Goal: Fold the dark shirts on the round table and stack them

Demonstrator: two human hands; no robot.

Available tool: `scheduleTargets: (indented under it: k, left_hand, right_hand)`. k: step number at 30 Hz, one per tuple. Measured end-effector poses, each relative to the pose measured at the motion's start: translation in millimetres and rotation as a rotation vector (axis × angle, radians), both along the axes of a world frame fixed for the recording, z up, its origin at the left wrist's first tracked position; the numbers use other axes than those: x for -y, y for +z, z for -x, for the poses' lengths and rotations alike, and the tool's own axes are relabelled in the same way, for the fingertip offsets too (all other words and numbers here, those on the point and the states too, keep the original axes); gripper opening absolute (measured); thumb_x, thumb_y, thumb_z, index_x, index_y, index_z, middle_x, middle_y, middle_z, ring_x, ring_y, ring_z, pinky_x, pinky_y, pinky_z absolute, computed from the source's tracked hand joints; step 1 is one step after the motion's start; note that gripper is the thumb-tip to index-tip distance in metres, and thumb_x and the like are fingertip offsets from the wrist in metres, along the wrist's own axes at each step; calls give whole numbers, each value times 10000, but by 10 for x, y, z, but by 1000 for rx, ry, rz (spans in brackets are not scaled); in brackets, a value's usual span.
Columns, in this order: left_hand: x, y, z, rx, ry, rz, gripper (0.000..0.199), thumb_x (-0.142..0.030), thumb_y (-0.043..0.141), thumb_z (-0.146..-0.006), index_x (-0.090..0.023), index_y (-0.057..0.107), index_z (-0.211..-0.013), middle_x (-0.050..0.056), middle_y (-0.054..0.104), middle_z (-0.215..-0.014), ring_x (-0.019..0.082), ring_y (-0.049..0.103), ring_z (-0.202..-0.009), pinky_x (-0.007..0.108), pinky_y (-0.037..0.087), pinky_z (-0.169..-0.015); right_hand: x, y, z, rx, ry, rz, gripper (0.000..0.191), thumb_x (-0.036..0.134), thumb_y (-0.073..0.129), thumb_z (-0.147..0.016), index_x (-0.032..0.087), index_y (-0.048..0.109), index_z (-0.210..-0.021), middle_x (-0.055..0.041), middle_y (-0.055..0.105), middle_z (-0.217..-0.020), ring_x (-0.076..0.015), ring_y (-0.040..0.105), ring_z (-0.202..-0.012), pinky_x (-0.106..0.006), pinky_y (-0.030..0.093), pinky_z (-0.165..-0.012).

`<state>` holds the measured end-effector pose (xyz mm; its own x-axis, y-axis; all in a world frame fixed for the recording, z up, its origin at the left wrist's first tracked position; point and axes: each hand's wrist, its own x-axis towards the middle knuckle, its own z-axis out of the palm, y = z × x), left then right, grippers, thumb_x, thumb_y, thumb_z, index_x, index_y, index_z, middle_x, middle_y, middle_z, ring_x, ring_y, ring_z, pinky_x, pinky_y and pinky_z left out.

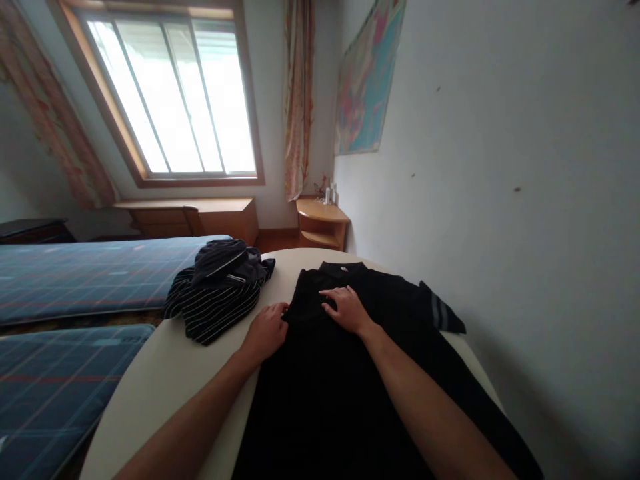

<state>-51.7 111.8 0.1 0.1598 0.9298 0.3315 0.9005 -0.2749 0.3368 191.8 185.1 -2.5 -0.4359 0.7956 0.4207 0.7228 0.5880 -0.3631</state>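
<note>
A black short-sleeved collared shirt [330, 387] lies spread on a round cream table [150, 387], its collar at the far end. Grey stripes band the sleeve that sticks out on the right; on the left the shirt ends in a straight edge, with no sleeve showing there. My left hand [267, 330] is at that left edge, fingers curled and pinching the black cloth. Over the upper part of the shirt rests my right hand [346, 310], its fingers spread and stretched out, holding nothing.
A heap of dark striped clothing [220, 287] sits on the table's left side. Beyond it are two blue plaid mattresses [100, 273]. A white wall [500, 253] runs along the right. At the back stand a small corner shelf [323, 212] and a wooden desk [225, 217] under the window.
</note>
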Motion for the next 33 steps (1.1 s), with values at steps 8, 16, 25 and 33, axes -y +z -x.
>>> scheduleTargets:
  k: [8,16,25,33]
  left_hand:
    - [24,-64,98,61,-75,-70,302,-100,515,-849,-217,618,-1108,52,682,-1041,215,625,-973,329,459,-910]
    - [-12,-124,117,84,16,-72,344,-61,450,-857,-233,704,-1014,44,673,-992,203,634,-930,321,465,-892]
    - [13,-79,34,40,36,-60,249,-151,533,-880,-234,750,-968,39,702,-1044,212,616,-998,334,436,-943]
    - [-13,-68,35,-31,145,-28,201,-188,510,-930,-204,709,-955,45,702,-1003,188,651,-903,303,441,-832]
  right_hand:
    - [-39,-27,-1,-220,81,78,306,81,537,-844,222,726,-1038,-29,653,-978,-136,622,-823,-261,480,-815]
    - [-14,-2,30,-82,10,55,297,145,528,-859,228,734,-1057,-44,675,-1066,-163,612,-889,-294,466,-854]
    - [-237,31,543,274,8,158,526,506,307,-1014,266,496,-1442,-65,465,-1512,-262,391,-1390,-487,228,-1159]
    - [-491,-22,1025,315,-25,296,678,621,224,-983,243,341,-1534,-41,254,-1624,-292,181,-1493,-508,124,-1196]
